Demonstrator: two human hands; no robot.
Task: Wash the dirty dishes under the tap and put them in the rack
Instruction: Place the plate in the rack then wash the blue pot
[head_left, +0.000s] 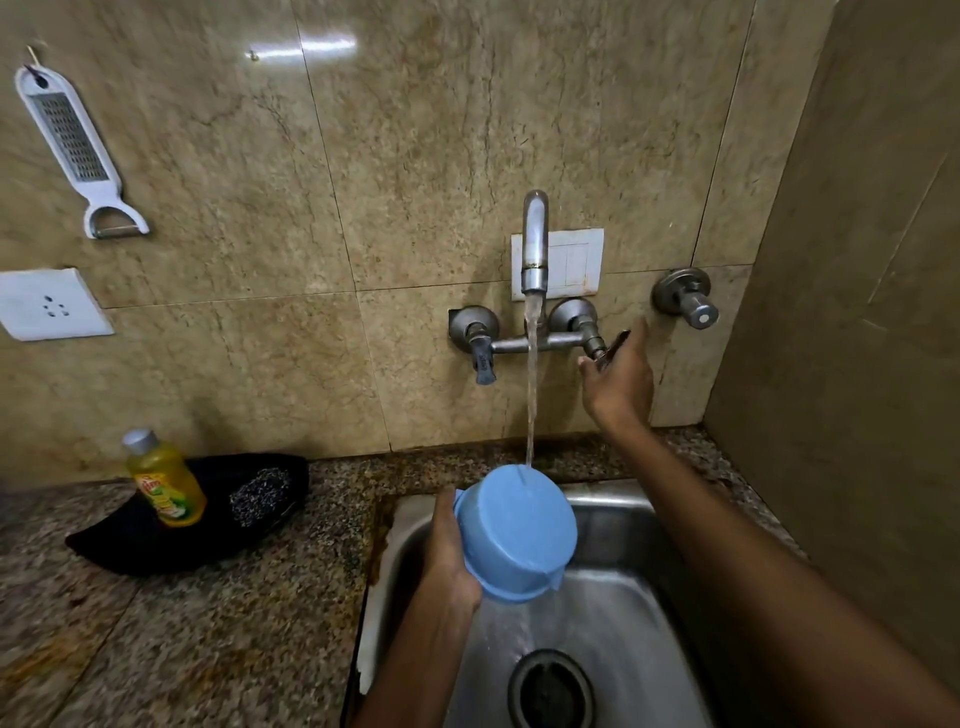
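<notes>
Blue plastic bowl (519, 535), gripped base-up in left hand (447, 551) over the sink's (623, 525) back edge, met the tap (535, 244) stream for rinsing; right hand (618, 376) pinched the valve handle (605, 353), likely setting flow.

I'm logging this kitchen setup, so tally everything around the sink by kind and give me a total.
Blue bowl: 1
Dish soap bottle: 1
Steel scrubber: 1
Black cloth: 1
Grater-peeler: 1
Tap spout: 1
Valve handles: 3
Wall socket: 1
Switch plate: 1
Total: 11
</notes>
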